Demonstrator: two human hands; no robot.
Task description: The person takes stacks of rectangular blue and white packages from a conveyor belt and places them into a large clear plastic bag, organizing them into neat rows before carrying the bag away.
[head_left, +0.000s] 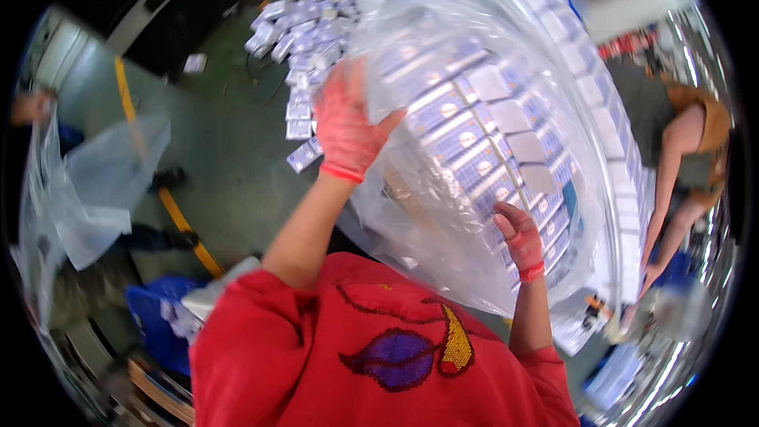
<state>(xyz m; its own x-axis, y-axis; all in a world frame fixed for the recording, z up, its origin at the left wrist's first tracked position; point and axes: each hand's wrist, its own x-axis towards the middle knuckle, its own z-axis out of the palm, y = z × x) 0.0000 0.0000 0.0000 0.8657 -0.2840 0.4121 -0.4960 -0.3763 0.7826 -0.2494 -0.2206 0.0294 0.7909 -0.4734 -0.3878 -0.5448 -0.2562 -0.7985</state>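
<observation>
A large clear plastic bag lies spread around rows of small white-and-blue boxes. My left hand, in a thin red glove, is at the bag's left edge. Its thumb is spread out from the fingers, which are blurred, and nothing shows in its grasp. My right hand wears a red glove with bare fingertips. Slightly bent, its fingers hover over or touch the near boxes and the film; contact is hard to tell.
Many loose boxes lie heaped on the floor at the far left. A long row of boxes runs along the right. Another person's arms reach in there. At the left, a person holds clear plastic sheeting. A blue bin stands near left.
</observation>
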